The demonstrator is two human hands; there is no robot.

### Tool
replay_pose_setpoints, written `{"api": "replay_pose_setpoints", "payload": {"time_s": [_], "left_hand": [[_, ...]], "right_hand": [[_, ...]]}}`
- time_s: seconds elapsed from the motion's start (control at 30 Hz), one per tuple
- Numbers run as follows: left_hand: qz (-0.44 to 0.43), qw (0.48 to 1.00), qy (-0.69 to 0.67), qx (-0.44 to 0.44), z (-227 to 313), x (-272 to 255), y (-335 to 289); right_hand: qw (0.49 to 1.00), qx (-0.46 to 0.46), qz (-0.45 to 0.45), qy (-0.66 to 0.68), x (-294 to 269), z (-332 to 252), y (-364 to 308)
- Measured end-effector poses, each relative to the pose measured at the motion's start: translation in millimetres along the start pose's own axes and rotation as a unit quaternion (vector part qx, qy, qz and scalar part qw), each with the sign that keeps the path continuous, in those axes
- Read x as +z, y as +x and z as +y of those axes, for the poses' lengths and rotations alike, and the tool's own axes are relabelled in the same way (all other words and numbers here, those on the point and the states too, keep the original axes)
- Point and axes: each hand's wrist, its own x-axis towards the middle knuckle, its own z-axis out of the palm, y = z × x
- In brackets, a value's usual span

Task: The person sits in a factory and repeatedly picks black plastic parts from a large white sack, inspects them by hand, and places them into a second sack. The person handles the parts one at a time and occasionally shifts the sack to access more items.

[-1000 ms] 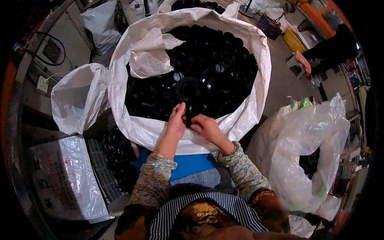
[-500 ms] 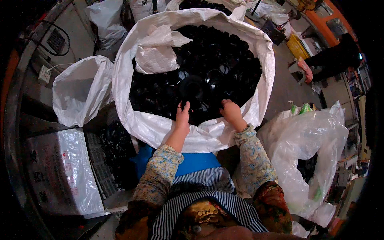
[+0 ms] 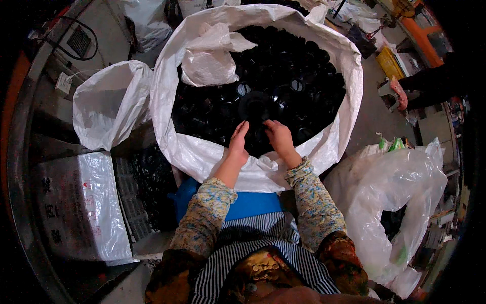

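A large white woven sack [image 3: 167, 129] stands before me, its rim rolled outward, filled with glossy black round plastic parts [image 3: 309, 66]. Over its near side my left hand [image 3: 238, 143] is closed, thumb up and fingertips pointing away from me. Close to its right, my right hand [image 3: 280, 139] has its fingers pinched together. Whatever lies between the two hands is black and blends into the parts behind it. A crumpled white bag [image 3: 210, 63] rests on the parts at the far left of the sack.
At left stand an open white bag [image 3: 104, 109] and a silvery printed sack [image 3: 83, 207]. A translucent plastic bag [image 3: 364, 202] sits at right. A blue surface [image 3: 253, 204] lies under my forearms. Farther right are a yellow crate [image 3: 389, 63] and a dark-clothed person [image 3: 433, 81].
My right hand has moved left, toward my left hand, and its fingers have come together. The whole view has shifted slightly, so the sack appears farther right and higher.
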Motion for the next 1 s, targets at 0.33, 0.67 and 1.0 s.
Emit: {"api": "replay_pose_setpoints", "payload": {"time_s": [0.33, 0.67, 1.0], "left_hand": [[-0.012, 1.000, -0.009, 0.011, 0, 5, -8], [-0.002, 1.000, 0.018, -0.014, 3, 9, -12], [-0.009, 0.996, 0.090, 0.001, 3, 23, -28]], "right_hand": [[0.993, -0.005, -0.109, 0.045, -15, -20, -15], [0.990, -0.027, -0.128, 0.047, -13, -11, -12], [0.993, -0.014, -0.110, 0.051, -3, 1, -17]]}}
